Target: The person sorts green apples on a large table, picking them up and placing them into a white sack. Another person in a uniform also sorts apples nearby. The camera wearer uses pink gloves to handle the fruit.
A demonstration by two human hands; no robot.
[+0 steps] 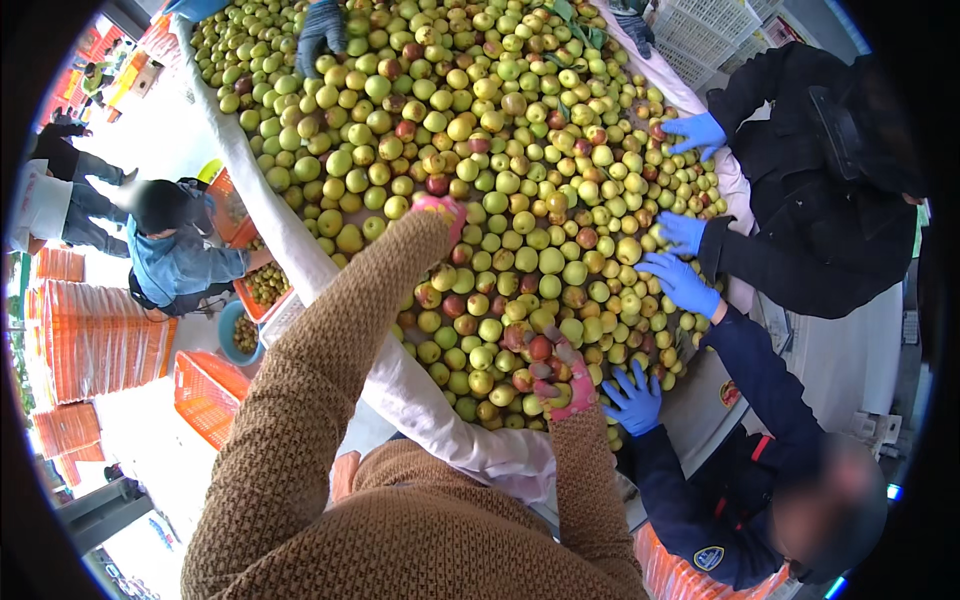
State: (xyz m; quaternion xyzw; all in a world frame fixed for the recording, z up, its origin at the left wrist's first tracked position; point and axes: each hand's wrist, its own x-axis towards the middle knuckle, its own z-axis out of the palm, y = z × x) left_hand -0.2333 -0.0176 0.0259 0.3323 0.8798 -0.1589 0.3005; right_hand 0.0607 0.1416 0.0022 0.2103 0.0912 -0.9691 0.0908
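A wide heap of green, yellow and reddish-brown jujubes (457, 127) covers the sorting table before me. My left hand (444, 213), in a pink patterned glove, reaches over the middle of the heap. The brown knit sleeve covers most of it, and its fingers are hidden. Nearer my body, my right hand (566, 379) is turned palm up in a pink glove with darkened fingertips. Its curled fingers cradle a few jujubes, among them a red one (540, 347). More fruit lies all around both hands.
White cloth (427, 409) drapes the table's edge. At right, co-workers' blue-gloved hands (679, 283) touch the fruit; a grey-gloved hand (321, 36) works at the far side. Orange crates (97, 337), a blue basin (238, 332) and a seated person (176, 244) are at left.
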